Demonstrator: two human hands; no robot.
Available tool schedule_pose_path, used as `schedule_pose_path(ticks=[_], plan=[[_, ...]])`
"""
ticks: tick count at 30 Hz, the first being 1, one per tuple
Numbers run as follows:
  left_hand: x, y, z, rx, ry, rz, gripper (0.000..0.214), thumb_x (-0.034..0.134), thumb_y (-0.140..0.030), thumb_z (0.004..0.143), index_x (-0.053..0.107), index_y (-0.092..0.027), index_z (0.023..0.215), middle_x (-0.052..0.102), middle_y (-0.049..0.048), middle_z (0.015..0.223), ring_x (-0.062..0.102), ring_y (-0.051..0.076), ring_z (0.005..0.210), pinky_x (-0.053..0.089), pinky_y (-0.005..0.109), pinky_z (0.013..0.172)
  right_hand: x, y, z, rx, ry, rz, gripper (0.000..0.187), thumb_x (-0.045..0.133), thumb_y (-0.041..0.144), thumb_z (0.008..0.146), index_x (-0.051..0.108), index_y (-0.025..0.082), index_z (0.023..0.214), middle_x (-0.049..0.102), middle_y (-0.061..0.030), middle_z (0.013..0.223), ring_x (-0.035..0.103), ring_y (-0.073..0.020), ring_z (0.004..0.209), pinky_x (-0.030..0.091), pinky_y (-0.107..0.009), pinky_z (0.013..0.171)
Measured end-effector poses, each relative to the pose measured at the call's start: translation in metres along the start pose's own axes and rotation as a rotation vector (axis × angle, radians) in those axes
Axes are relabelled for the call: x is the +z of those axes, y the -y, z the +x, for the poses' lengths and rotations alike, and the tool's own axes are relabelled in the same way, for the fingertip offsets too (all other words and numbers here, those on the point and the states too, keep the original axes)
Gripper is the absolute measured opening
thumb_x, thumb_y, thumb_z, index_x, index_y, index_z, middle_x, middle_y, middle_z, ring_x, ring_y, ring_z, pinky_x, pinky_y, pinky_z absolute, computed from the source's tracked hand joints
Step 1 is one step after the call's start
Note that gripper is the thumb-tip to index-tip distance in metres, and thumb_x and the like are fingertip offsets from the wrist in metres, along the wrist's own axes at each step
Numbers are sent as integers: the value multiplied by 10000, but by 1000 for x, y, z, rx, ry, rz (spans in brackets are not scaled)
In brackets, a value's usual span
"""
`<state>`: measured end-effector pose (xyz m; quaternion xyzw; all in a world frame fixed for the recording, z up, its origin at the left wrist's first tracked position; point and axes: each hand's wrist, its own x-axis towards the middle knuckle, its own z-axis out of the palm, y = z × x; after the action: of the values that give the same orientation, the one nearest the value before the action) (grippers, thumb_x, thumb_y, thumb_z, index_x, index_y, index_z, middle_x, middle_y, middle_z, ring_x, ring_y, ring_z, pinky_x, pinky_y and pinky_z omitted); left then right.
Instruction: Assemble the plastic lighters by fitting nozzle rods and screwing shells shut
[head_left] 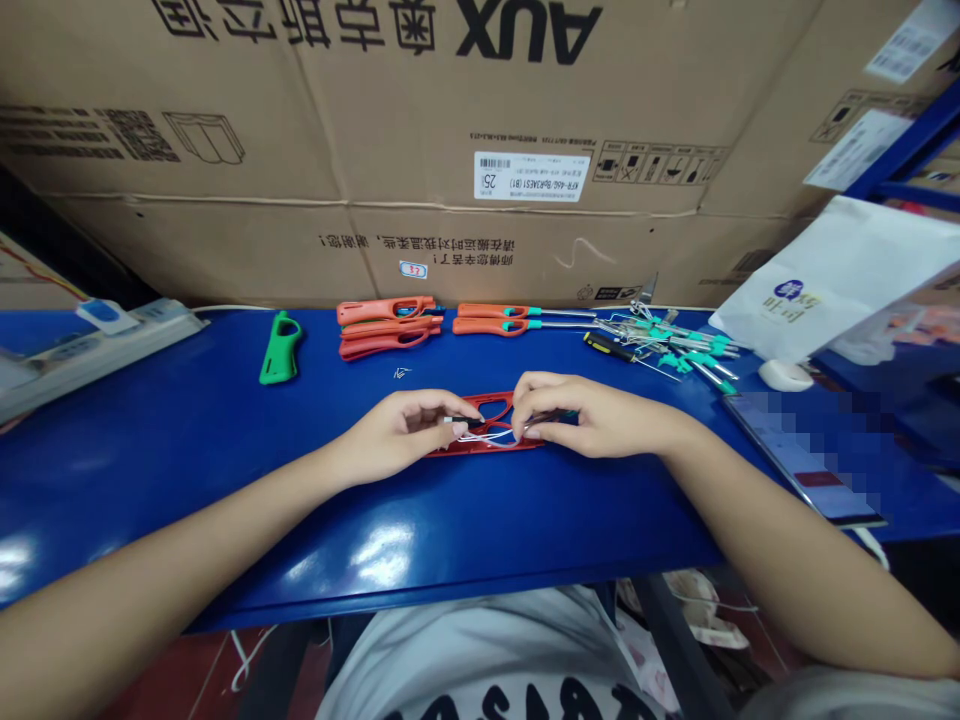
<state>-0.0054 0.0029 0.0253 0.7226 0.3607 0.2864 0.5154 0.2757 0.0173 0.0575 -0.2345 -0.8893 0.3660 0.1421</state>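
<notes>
At the centre of the frame, the left hand (pixel 390 435) is pinching a black part (pixel 465 421) and the right hand (pixel 585 415) is gripping a partly hidden dark piece (pixel 555 417). White wires (pixel 489 437) are lying between them, over red shells (pixel 491 449) on the blue table (pixel 300 545). Farther off, orange lighters (pixel 481 326) are lying above centre, a green handle (pixel 275 364) at left; a carton (pixel 420 130) is filling the top.
</notes>
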Motion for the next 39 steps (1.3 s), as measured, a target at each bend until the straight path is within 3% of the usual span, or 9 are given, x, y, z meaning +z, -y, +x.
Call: schedule_pose_path(ticks=[4, 9, 16, 24, 39], plan=[[0, 0, 0, -13, 6, 9, 296, 704, -390, 906, 750, -172, 1101, 778, 69, 1003, 675, 145, 783, 546, 253, 690, -1, 3, -1, 8, 27, -9, 200, 518, 132, 1005, 707, 185, 1043, 607, -60, 1074, 615, -153, 950, 485, -314, 906], [-1, 6, 1, 1, 0, 25, 311, 726, -363, 881, 751, -166, 1121, 775, 89, 1066, 707, 181, 906, 565, 286, 789, 0, 4, -3, 103, -15, -22, 248, 576, 158, 969, 599, 191, 1214, 666, -47, 1051, 613, -148, 891, 508, -285, 804], [0, 11, -1, 51, 8, 93, 284, 703, -337, 908, 755, -146, 1112, 783, 98, 1014, 706, 167, 823, 557, 266, 731, -2, -1, -5, 214, 48, -81, 91, 642, 185, 906, 671, 166, 990, 684, -55, 1016, 642, -149, 853, 533, -279, 793], [4, 3, -5, 262, 1, 406, 236, 657, -235, 948, 780, -196, 1146, 744, 72, 1037, 700, 139, 850, 543, 228, 734, -7, -2, -8, 219, 65, -186, 74, 647, 148, 895, 689, 162, 954, 676, -51, 1001, 642, -149, 860, 521, -264, 778], [7, 2, -7, 281, -8, 532, 234, 620, -200, 954, 788, -183, 1117, 731, 65, 999, 696, 137, 817, 551, 235, 738, -9, 1, -9, 189, 142, -212, 107, 689, 168, 911, 781, 160, 965, 719, -50, 935, 672, -153, 823, 508, -263, 770]])
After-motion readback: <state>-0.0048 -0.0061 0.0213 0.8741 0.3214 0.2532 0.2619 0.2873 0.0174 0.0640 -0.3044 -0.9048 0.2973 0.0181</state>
